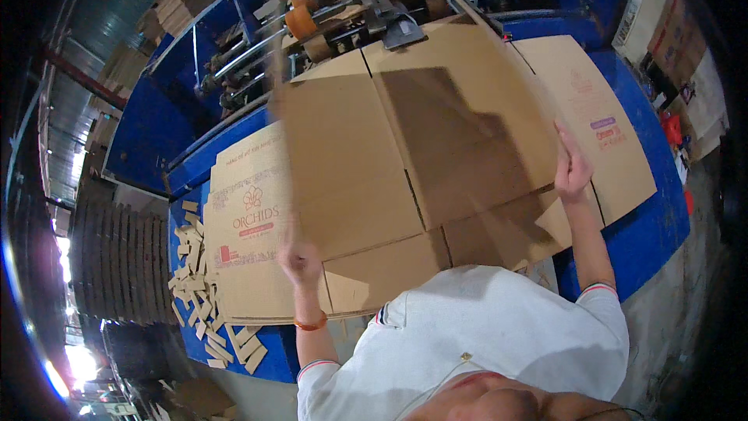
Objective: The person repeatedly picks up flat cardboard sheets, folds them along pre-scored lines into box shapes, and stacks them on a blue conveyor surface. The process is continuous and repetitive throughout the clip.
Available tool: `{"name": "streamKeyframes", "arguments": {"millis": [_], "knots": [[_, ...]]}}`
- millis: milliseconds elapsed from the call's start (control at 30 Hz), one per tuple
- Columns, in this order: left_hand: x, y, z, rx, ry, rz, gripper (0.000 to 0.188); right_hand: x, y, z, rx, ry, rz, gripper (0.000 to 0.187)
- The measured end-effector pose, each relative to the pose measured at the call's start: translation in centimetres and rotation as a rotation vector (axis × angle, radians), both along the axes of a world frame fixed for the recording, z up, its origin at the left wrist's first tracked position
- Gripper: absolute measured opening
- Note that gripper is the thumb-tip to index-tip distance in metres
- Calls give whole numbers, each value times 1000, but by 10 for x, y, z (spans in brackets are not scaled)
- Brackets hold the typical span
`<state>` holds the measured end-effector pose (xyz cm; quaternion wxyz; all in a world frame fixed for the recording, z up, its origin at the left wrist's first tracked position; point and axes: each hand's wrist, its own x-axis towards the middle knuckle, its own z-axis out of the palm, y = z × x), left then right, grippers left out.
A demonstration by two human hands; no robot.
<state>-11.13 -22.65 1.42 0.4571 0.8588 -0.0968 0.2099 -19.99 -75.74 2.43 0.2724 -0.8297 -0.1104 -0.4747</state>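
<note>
Cardboard box blank [405, 148], flat and unfolded, fills the centre of the frame, its long axis running from lower left to upper right across the blue machine table [654, 226]. Left hand [300, 261] grips its near edge at lower centre-left, fingers closed on the board; right hand [573, 168] pinches the right edge, equally close. One blank is held; at least two printed blanks [241, 218] lie beneath. Cardboard offcuts [191, 281], too many to count, litter the lower left.
</note>
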Motion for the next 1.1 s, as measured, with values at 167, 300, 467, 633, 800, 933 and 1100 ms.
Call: {"name": "streamKeyframes", "arguments": {"millis": [167, 300, 467, 633, 800, 933, 1100], "knots": [[-20, -75, 20, 549, -94, -472, 65, -23, 35, -15, -274, 241, 17, 43], [-20, -82, -12, 768, 3, -585, 73, -27, 61, -21, -523, 440, 123, 47], [6, -80, -9, 846, 15, -608, 68, -4, 72, -28, -666, 513, 114, 48], [77, -84, -27, 778, -98, -585, 78, 56, 68, -42, -560, 380, 65, 46], [161, -121, -14, 875, -133, -499, 74, 140, 45, -42, -564, 334, -53, 46], [225, -125, -15, 895, -205, -205, 64, 217, 48, -33, -520, 416, -216, 51], [213, -104, -25, 761, -159, 0, 58, 250, 48, -49, -388, 258, -351, 56]]}}
